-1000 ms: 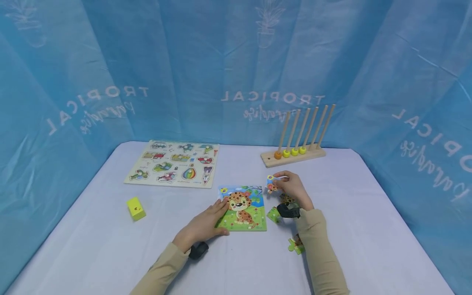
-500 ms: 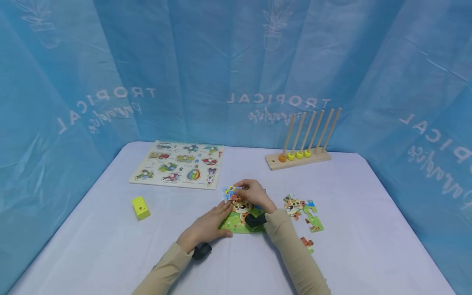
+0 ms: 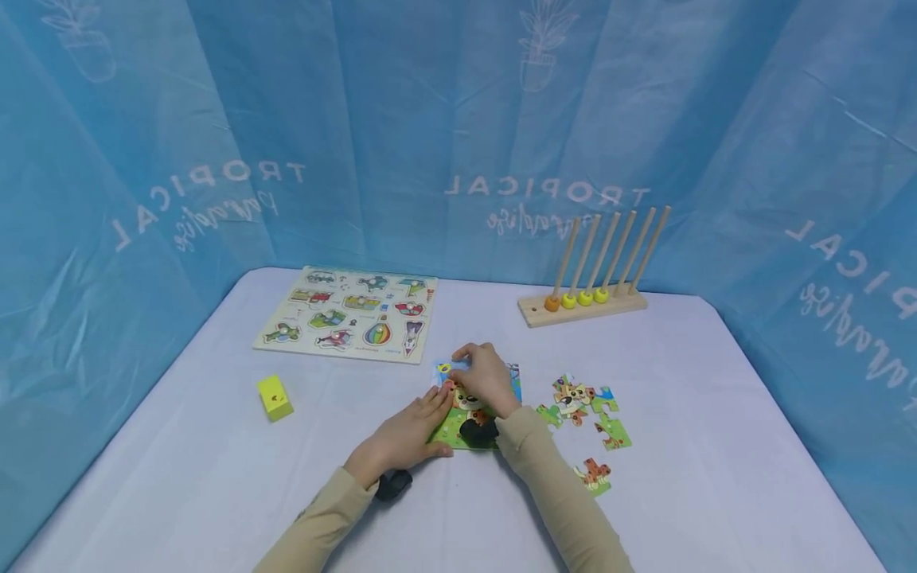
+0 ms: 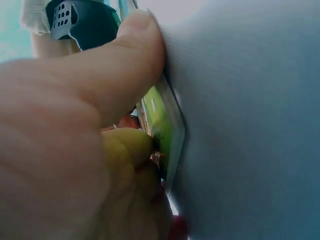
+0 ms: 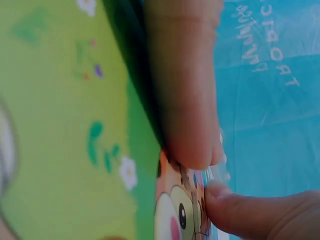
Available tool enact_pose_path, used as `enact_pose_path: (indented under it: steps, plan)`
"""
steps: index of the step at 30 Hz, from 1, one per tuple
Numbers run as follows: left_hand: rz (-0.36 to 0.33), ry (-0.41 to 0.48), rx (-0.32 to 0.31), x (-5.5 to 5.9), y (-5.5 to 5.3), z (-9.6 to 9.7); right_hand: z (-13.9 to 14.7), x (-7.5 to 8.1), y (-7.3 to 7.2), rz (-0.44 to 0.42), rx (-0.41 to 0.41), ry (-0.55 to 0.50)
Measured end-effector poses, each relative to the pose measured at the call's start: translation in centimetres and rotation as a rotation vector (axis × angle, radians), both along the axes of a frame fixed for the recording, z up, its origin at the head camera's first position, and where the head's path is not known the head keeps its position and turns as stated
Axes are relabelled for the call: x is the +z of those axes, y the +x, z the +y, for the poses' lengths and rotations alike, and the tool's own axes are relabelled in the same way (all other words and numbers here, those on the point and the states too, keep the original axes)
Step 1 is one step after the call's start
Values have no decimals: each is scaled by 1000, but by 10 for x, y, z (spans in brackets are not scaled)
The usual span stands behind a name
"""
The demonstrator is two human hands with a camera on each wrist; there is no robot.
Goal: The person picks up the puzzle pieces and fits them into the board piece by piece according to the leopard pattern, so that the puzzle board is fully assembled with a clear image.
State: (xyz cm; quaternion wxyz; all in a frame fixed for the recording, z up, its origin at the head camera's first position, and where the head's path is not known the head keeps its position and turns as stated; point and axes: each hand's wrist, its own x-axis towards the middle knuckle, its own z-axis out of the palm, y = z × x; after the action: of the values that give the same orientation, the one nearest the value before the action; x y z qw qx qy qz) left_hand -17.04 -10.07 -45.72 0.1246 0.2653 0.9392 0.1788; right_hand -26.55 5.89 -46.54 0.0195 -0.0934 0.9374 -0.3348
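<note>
A leopard-cub jigsaw board (image 3: 447, 434) lies flat on the white table. My left hand (image 3: 401, 434) rests on its left side with the fingers extended, and the thumb lies at the near edge of the board (image 4: 167, 120) in the left wrist view. Over the top left of the board, my right hand (image 3: 489, 378) pinches a puzzle piece (image 3: 444, 371) with a blue and yellow corner. The thumb and a finger close in on the cub picture (image 5: 182, 215) in the right wrist view. My right hand and wrist camera cover much of the board's middle and right.
Right of the board lie several loose puzzle pieces, including a cub-face piece (image 3: 571, 398), a green one (image 3: 613, 434) and a spotted one (image 3: 595, 476). A peg abacus (image 3: 583, 310) and a vehicle puzzle board (image 3: 347, 314) stand farther back. A yellow block (image 3: 275, 398) sits left.
My right hand has carried the puzzle piece leftward from beside the board to its top left corner and lowered it there. The left hand stays on the board. The head view has shifted slightly.
</note>
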Motion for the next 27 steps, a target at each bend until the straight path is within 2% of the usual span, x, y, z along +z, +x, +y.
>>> enact_pose_path:
  steps: [3, 5, 7, 10, 14, 18, 21, 24, 27]
  plan:
    - [-6, -3, -1, 3, -3, 0, 1, 2, -1, -4, -30, -14]
    - [-8, -1, 8, 6, -4, 0, 4, 2, -3, -5, -16, -51]
    - [-15, 10, 22, 8, -4, -1, 9, 0, -6, -14, 26, -114]
    - [-24, 11, 32, 9, -2, -2, 24, -2, -10, -83, 140, -271]
    - [-19, 14, 33, 7, 1, -2, 61, 5, -13, -161, 231, -387]
    - [-9, 23, 52, 4, 3, -5, 109, 19, -10, -118, 204, -304]
    - [-17, 28, 56, 4, 3, -6, 146, 23, -3, -112, 183, -233]
    - [-33, 39, 49, 5, 4, -6, 179, 23, 7, -158, 189, -167]
    - [-39, 47, 42, 5, 4, -3, 199, 24, 18, -205, 230, -83]
